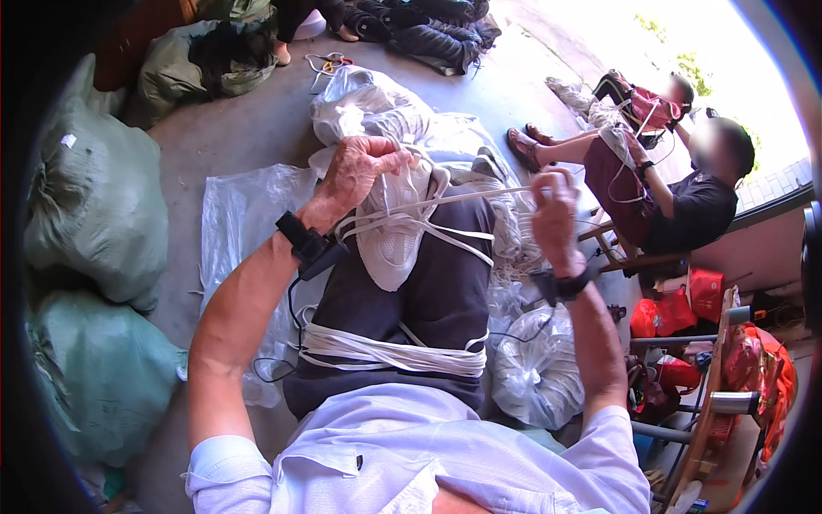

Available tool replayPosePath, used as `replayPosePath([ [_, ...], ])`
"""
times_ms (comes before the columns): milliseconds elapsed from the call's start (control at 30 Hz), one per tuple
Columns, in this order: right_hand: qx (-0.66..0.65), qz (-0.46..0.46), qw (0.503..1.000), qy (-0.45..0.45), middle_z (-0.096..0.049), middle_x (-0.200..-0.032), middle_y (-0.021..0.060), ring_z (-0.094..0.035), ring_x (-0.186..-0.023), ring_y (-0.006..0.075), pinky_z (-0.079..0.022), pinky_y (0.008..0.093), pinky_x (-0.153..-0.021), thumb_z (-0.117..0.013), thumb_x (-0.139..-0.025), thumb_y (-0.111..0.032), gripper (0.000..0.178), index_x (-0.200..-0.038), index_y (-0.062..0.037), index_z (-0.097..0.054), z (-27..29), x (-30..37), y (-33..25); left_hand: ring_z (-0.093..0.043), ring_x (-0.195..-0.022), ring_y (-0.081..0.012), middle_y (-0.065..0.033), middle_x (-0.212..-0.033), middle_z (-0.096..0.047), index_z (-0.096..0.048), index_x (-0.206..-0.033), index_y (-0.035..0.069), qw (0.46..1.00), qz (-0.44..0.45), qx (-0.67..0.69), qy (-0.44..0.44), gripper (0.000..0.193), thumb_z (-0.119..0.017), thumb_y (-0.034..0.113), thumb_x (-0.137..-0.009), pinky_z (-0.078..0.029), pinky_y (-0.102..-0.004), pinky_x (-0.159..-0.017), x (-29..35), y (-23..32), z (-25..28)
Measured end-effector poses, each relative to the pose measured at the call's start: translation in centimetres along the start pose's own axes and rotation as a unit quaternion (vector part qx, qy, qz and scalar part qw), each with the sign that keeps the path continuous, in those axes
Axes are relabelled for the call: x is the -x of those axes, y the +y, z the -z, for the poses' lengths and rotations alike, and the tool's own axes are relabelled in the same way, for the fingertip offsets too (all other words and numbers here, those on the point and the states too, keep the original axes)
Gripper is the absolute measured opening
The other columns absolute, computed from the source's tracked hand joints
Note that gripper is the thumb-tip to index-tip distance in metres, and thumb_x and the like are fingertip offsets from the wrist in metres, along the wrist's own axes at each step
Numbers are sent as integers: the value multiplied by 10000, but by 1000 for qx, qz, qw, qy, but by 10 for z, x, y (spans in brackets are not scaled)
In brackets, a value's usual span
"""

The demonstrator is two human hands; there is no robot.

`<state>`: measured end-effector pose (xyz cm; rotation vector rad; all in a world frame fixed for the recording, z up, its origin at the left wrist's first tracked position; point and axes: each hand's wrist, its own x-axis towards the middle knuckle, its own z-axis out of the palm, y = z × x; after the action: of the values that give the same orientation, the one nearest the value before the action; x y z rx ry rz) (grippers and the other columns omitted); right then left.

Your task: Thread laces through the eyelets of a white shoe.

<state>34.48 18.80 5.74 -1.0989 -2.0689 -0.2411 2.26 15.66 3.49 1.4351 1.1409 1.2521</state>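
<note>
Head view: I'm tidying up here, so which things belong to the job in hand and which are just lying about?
Job in hand:
white shoe on the lap, left hand at it
white lace stretched from shoe to right hand
likely the white laces across the thighs

Seemingly just lying about:
green sacks, left
red bags, right
dark pile, top

White lace (488, 195) in right hand (555, 210)

Cannot read any lettering, number, brand or sign here. Can make out just a small white patch (68, 140) on the upper green sack (96, 210) and a tiny dark tag (359, 461) by the shirt pocket (318, 458), too small to show legible print.
</note>
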Motion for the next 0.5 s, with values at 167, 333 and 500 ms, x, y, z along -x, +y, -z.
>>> replayPosePath([
  [167,154,-155,976,-6,-653,-809,175,-653,-777,370,-502,451,-691,-548,-879,-104,105,-842,-46,-626,63,36,177,-578,-696,-66,-4,-713,-679,-771,-893,21,1000,1,4,5,167,-712,177,-880,-458,-244,-701,-3,8,-7],
  [333,293,-325,899,-16,-682,-872,164,-676,-835,361,-514,467,-739,-593,-915,-211,166,-911,-47,-615,109,73,233,-571,-724,-57,10,-742,-678,-767,-907,21,1000,2,10,-5,183,-707,193,-891,-448,-233,-713,-4,-1,-5],
  [500,321,-310,895,-25,-686,-882,155,-676,-839,368,-521,474,-749,-599,-907,-235,175,-904,-60,-606,110,104,259,-589,-716,-68,8,-724,-682,-766,-895,10,1000,-2,-5,-1,172,-716,173,-876,-467,-253,-715,-4,-1,-6],
])
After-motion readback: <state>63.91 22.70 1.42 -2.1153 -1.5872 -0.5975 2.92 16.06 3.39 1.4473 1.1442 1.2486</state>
